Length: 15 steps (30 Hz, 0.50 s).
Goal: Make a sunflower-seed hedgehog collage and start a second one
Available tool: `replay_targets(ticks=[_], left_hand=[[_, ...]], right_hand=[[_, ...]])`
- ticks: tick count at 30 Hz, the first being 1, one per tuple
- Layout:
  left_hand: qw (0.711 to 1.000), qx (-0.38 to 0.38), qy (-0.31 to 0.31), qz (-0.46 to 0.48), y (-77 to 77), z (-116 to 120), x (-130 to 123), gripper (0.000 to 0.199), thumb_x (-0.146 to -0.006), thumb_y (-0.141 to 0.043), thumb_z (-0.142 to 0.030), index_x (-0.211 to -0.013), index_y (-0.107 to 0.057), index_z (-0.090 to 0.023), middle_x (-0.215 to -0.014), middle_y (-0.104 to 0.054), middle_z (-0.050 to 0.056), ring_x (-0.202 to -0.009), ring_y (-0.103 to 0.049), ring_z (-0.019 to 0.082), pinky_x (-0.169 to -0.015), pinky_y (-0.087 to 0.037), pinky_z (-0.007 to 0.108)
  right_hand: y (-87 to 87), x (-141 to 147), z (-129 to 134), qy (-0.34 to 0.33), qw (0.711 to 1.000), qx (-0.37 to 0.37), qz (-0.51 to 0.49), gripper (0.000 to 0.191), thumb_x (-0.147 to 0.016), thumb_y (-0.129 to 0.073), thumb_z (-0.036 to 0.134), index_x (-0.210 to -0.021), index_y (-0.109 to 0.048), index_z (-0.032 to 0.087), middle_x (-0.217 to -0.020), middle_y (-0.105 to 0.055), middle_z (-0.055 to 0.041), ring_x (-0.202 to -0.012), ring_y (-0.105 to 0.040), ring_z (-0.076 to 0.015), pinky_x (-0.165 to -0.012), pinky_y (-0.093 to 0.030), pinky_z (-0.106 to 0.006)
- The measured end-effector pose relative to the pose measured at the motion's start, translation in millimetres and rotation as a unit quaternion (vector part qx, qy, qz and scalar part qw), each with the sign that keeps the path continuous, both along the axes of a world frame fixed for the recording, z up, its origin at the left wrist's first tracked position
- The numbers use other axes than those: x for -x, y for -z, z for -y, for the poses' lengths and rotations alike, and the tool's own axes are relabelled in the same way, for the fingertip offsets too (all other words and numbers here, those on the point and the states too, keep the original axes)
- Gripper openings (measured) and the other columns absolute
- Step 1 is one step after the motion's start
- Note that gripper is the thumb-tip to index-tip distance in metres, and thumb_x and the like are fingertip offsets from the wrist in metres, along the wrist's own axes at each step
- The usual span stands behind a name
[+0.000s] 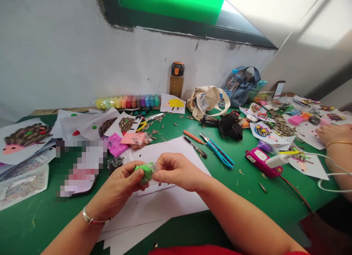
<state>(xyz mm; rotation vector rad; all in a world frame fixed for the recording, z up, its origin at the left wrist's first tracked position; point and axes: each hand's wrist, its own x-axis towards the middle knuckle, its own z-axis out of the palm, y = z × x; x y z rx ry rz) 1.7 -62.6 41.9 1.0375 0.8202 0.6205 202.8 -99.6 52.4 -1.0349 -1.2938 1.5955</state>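
My left hand (126,178) holds a small bag of bright green clay (145,171) between thumb and fingers. The fingertips of my right hand (176,170) pinch the clear plastic at the bag's right side. Both hands are above white paper sheets (189,200) on the green table. A pink bag (115,144), an orange bag (136,139) and a dark bag (115,164) lie just beyond my left hand. Past my right hand are a black pen (195,147), an orange tool (193,136) and a blue cutter (220,152).
Seed-covered hedgehog pictures (26,136) lie at the left. A bottle (176,81), a row of coloured clay (128,102) and a cloth bag (207,101) stand along the wall. A magenta power strip (262,161) with cables is at the right, near another person's arm (339,141).
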Motion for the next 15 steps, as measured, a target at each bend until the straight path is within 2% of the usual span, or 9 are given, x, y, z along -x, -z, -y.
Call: replay_targets(ticks=[4,9,12,15], left_hand=[[0.999,0.008,0.019,0.025,3.5,-1,3,0.028,-0.077,-0.073,-0.045,-0.083,-0.069,-0.018,-0.068,-0.057,0.001,-0.062,-0.049,0.011,-0.058,-0.045,0.022],[0.998,0.023,0.038,0.055,8.3,2,8,0.028,-0.08,-0.07,-0.046,-0.084,-0.068,-0.018,-0.069,-0.058,0.001,-0.061,-0.049,0.012,-0.057,-0.043,0.023],[0.998,0.028,0.026,0.052,9.4,3,11,0.026,-0.081,-0.068,-0.044,-0.087,-0.068,-0.019,-0.071,-0.059,0.002,-0.063,-0.05,0.013,-0.058,-0.044,0.023],[0.998,0.024,0.02,0.046,9.9,2,14,0.023,-0.083,-0.068,-0.043,-0.085,-0.067,-0.019,-0.07,-0.057,0.001,-0.064,-0.05,0.013,-0.058,-0.044,0.023]], right_hand=[[-0.6,0,1,-0.029,0.999,0.0,-0.044,0.037,-0.069,-0.077,0.045,-0.068,-0.052,0.018,-0.063,-0.048,0.0067,-0.057,-0.041,-0.0069,-0.053,-0.033,-0.021],[-2.8,2,3,-0.08,0.989,0.011,-0.121,0.029,-0.072,-0.077,0.038,-0.071,-0.057,0.018,-0.064,-0.054,0.0056,-0.057,-0.046,-0.0073,-0.054,-0.036,-0.021],[-0.8,4,2,-0.078,0.988,0.019,-0.132,0.027,-0.077,-0.072,0.041,-0.071,-0.06,0.017,-0.061,-0.055,0.0048,-0.055,-0.049,-0.0082,-0.056,-0.039,-0.023],[2.4,7,1,-0.068,0.99,0.021,-0.125,0.033,-0.082,-0.065,0.047,-0.069,-0.062,0.017,-0.062,-0.057,0.0026,-0.057,-0.052,-0.0095,-0.06,-0.043,-0.024]])
